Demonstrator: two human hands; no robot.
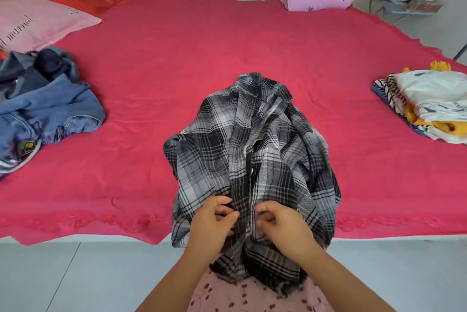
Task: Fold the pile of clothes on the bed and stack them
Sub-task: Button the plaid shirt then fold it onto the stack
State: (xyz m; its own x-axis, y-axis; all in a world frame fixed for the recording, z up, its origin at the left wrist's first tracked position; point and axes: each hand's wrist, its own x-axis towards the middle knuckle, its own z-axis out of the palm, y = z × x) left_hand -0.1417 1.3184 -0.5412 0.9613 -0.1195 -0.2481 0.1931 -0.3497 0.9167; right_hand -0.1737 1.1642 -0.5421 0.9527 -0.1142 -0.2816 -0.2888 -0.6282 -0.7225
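plaid shirt point(252, 150): crumpled, draped over the near edge of the bed point(177, 59), hem hanging off
left hand point(212, 226): pinches the shirt front
right hand point(283, 226): pinches the same front, just beside
denim pile point(48, 109): unfolded, at left edge
folded stack point(429, 104): at right edge

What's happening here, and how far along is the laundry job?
A person stands at the edge of the bed, working on a rumpled grey plaid shirt. The left hand and right hand pinch its front close together at the near end, and the shirt is not yet folded. An unfolded pile of denim clothes lies on the left, and a folded stack sits on the right.
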